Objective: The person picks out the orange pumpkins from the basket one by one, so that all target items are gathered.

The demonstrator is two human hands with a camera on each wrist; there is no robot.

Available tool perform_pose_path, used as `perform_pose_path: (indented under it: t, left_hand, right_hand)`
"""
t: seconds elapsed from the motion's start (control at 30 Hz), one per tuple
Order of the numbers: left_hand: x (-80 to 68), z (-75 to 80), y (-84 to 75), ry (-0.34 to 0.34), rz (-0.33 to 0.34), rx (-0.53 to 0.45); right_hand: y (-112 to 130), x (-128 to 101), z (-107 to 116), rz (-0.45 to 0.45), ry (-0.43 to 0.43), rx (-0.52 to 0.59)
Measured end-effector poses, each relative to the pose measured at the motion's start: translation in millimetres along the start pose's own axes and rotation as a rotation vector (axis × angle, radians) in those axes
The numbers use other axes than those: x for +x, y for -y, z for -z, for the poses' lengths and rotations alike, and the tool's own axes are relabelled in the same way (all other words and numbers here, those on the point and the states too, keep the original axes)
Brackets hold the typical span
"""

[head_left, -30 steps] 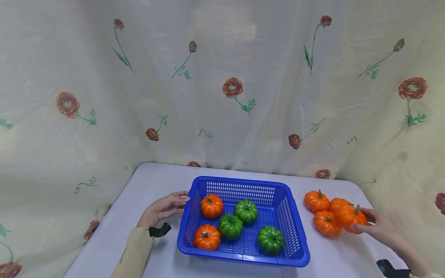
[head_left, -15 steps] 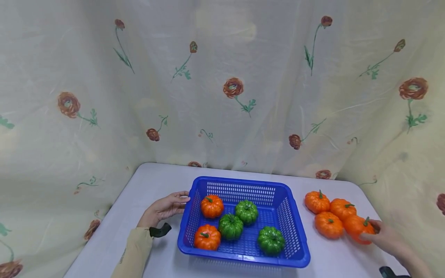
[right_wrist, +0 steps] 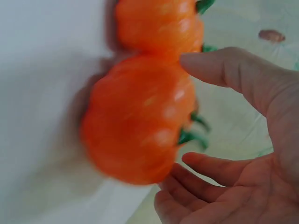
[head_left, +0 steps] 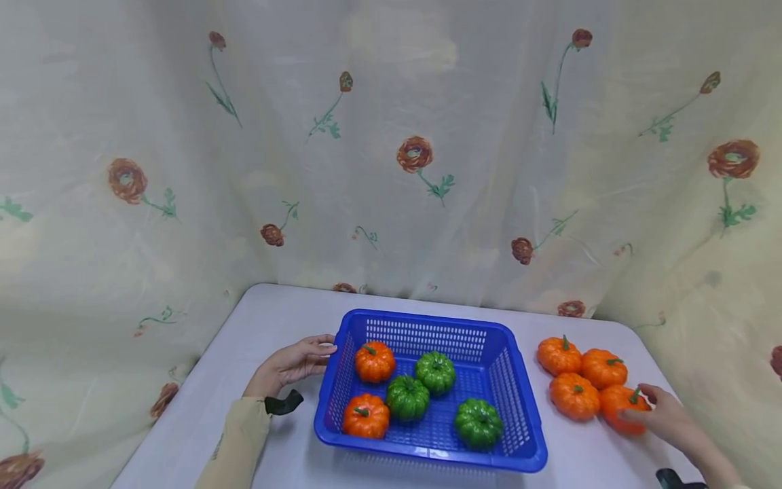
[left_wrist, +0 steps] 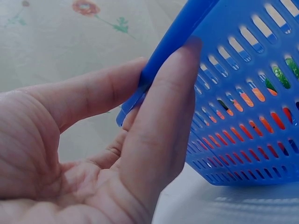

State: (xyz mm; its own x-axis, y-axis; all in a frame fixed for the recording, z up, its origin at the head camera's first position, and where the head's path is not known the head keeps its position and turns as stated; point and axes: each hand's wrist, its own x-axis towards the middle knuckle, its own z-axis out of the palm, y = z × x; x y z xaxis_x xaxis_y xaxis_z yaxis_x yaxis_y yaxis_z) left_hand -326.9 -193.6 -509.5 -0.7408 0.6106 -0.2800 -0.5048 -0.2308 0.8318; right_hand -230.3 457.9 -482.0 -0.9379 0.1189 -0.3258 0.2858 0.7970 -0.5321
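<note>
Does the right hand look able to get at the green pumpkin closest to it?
Probably yes: the right hand seems to grip nothing and nothing covers the green pumpkin from above, though the blue basket's rim stands between them.

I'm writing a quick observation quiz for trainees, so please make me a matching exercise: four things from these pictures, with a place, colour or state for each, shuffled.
1. left hand
2. basket
3. right hand
4. green pumpkins

A. all inside the basket
B. at an orange pumpkin outside the basket
C. gripping the basket
D. blue, with slotted walls

Pairs: 1-C; 2-D; 3-B; 4-A
</note>
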Motion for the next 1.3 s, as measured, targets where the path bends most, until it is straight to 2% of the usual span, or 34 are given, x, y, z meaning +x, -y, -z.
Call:
perform_pose_path:
  t: [0.17, 0.37, 0.57, 0.77, 0.9, 1.0, 1.13, 1.3]
  left_hand:
    - [-0.4, 0.8, 0.4, 0.001, 0.000, -0.002]
    - [-0.2, 1.8, 1.1, 0.000, -0.001, 0.001]
    - [-2.1, 1.9, 0.8, -0.001, 0.002, 0.004]
    - [-0.1, 1.0, 1.7, -0.003, -0.001, 0.006]
    - [1.3, 1.8, 2.9, -0.005, 0.003, 0.006]
    - [1.7, 2.5, 3.1, -0.005, 0.001, 0.014]
    - [1.5, 2.6, 2.3, -0.004, -0.006, 0.019]
    - [0.8, 2.2, 0.8, -0.007, -0.011, 0.011]
  right_hand:
    - [33, -4, 0, 0.110, -0.090, -0.023]
    - [89, -15, -8, 0.263, -0.180, -0.051]
    - [153, -17, -25, 0.432, -0.180, -0.057]
    - [209, -11, -53, 0.543, -0.127, -0.070]
    - [237, -4, -73, 0.639, -0.074, -0.075]
    - [255, 1, -85, 0.712, -0.002, -0.054]
    - [277, 7, -100, 0.752, 0.120, 0.004]
    - [299, 19, -122, 0.749, 0.222, 0.008]
